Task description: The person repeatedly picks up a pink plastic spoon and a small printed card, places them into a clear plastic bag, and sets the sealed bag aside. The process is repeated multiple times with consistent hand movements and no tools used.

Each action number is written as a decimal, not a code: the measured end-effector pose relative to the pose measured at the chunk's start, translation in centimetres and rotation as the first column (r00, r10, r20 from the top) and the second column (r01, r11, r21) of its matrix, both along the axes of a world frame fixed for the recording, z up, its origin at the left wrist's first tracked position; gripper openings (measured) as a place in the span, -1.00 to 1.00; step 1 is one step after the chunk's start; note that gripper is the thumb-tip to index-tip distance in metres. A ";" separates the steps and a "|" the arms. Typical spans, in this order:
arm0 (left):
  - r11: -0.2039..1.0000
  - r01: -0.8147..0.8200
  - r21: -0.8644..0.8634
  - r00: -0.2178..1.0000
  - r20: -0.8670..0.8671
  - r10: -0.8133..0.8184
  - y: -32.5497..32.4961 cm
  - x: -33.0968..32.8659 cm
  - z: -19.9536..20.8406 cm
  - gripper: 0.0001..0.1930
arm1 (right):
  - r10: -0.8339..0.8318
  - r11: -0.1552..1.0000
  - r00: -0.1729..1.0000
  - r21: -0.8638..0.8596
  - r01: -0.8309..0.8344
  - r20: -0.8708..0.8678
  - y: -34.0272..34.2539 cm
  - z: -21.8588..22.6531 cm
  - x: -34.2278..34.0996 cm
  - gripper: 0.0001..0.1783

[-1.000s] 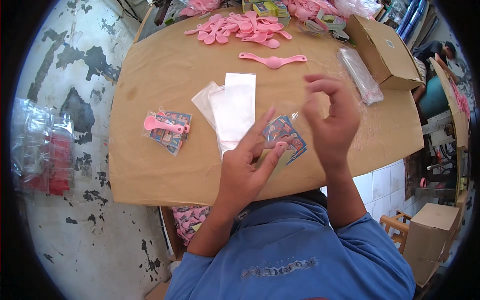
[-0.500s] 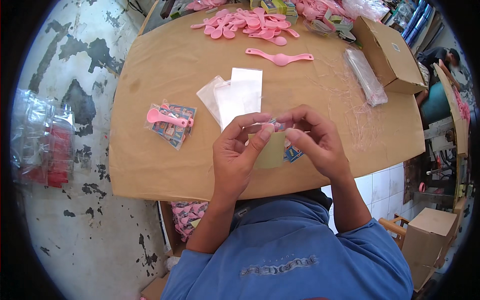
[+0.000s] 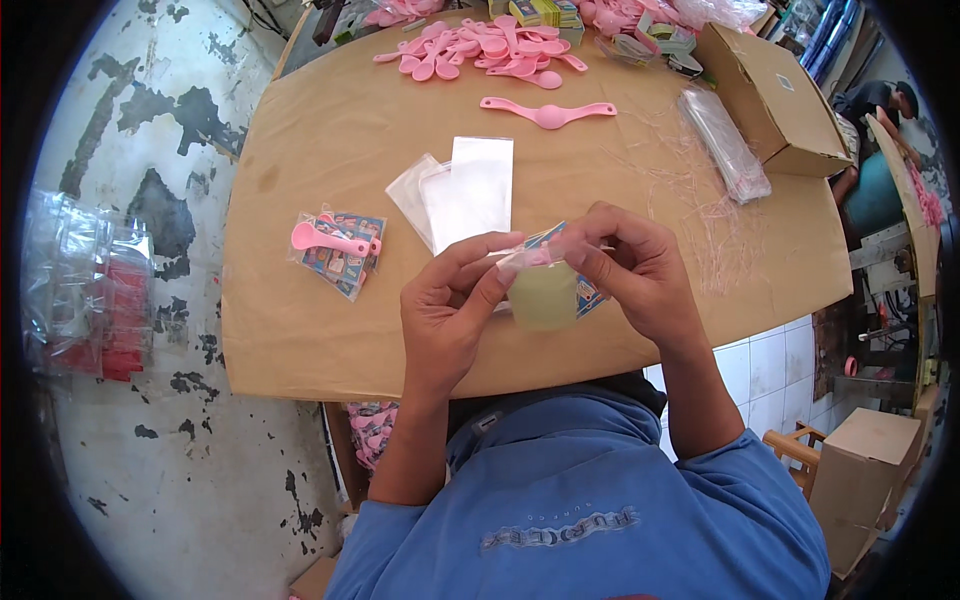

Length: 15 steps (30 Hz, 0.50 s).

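My left hand [image 3: 445, 310] and my right hand [image 3: 642, 275] are both closed in a pinch on the top edge of a clear plastic bag [image 3: 541, 256], stretched between them above the table's near edge. A pale green card [image 3: 541, 298] hangs below that edge, with something pink showing near its top. Behind it, partly hidden, lies a blue printed card [image 3: 589, 294]. Left of my left hand, a filled clear packet [image 3: 345, 262] holds blue printed card, and a pink measuring spoon [image 3: 325, 238] shows at its top. Flat clear bags [image 3: 480, 185] lie just beyond my hands.
Across the table are a heap of pink spoons [image 3: 475, 48] and one double-ended pink spoon [image 3: 549, 114]. A bundle of clear bags [image 3: 725, 145] lies beside a cardboard box [image 3: 778, 95] at the right. Another person [image 3: 880, 105] is at the far right.
My hands have moved slightly apart, and the bag's edge is now stretched between them. The pale green card sits a little lower and is seen through the plastic.
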<state>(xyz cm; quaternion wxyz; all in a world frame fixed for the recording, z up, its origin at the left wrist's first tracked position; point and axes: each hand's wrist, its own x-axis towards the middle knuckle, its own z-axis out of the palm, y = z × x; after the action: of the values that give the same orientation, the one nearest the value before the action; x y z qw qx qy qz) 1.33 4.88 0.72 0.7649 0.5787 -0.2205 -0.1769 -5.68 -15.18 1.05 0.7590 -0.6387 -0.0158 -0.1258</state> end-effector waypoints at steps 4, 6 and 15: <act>0.998 0.043 -0.051 0.988 0.150 -0.034 0.6 0.4 -1.1 -0.83 | 0.042 0.972 0.992 -0.234 -0.014 0.116 -1.0 0.5 0.1 -0.84; 0.998 0.054 -0.021 0.990 0.134 -0.051 1.1 0.5 -1.4 -0.87 | 0.073 0.930 0.985 -0.367 -0.010 0.159 -1.3 0.5 0.0 -0.82; 0.996 0.090 -0.020 0.996 0.011 -0.090 1.1 0.0 -1.1 -0.87 | 0.103 0.849 0.984 -0.529 -0.012 0.143 -0.4 1.4 -0.5 -0.84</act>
<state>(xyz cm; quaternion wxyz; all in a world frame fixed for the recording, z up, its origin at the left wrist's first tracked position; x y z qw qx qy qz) 1.34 5.97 -0.37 0.7610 0.5612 -0.2520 -0.2060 -6.21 -15.61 2.47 0.5549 -0.8082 -0.1319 -0.1464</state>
